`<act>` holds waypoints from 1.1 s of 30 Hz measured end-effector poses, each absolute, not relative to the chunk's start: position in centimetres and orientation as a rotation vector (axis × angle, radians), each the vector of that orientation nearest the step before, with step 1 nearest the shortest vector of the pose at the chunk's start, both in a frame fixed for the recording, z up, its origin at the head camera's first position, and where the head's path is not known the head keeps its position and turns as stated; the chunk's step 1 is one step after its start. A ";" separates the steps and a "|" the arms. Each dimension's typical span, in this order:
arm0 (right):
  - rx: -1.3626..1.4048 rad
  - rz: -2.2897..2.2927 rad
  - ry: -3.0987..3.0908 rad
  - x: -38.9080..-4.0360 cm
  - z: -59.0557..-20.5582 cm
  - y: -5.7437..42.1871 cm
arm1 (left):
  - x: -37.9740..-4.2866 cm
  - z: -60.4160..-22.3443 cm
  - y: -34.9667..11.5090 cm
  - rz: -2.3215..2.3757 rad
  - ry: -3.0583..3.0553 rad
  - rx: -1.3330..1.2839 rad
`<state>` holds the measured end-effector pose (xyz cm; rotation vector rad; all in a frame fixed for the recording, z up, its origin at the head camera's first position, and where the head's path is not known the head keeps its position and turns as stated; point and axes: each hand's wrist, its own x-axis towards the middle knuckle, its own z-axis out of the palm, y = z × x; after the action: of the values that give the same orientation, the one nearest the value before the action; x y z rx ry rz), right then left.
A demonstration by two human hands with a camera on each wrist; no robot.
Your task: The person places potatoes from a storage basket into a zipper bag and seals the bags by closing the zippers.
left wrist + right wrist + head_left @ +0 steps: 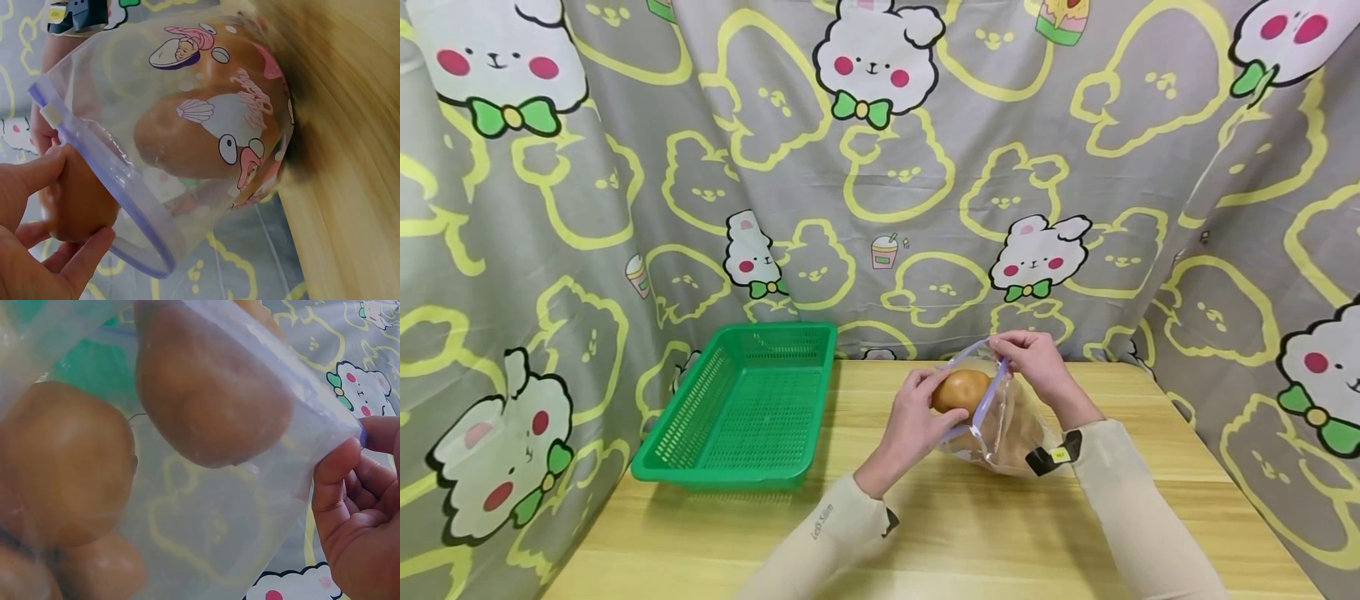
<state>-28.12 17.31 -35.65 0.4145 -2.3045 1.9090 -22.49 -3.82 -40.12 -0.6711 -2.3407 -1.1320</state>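
In the head view my left hand (pixel 916 418) grips a brown pear (pixel 962 389) at the mouth of a clear zip bag (pixel 1017 429). The left wrist view has this pear (pixel 81 197) between thumb and fingers, partly behind the bag's purple zip edge (pixel 119 178). My right hand (pixel 1032 364) pinches the far side of that edge, and the mouth is spread apart. More brown pears (pixel 181 134) lie inside the bag, seen through its printed film. In the right wrist view, pears (pixel 69 462) show blurred through the plastic.
A green plastic basket (pixel 724 477) with slotted walls stands left of the bag on the wooden table (pixel 970 542). No items show inside it. A grey curtain (pixel 865 167) with cartoon prints hangs behind the table and along both sides.
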 end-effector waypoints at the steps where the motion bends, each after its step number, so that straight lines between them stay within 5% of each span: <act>1: 0.417 1.908 -2.305 -28.1 -35.7 17.3 | -22.5 -40.1 -3.8 -1.134 -2.336 -0.654; 33: 0.405 1.896 -2.322 -28.0 -35.5 17.1 | -24.4 -40.1 -4.4 -1.257 -2.236 -0.702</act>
<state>-28.00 17.10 -35.49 0.4046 -2.3217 1.8958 -24.45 -4.36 -40.10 -0.7025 -2.2363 -1.2572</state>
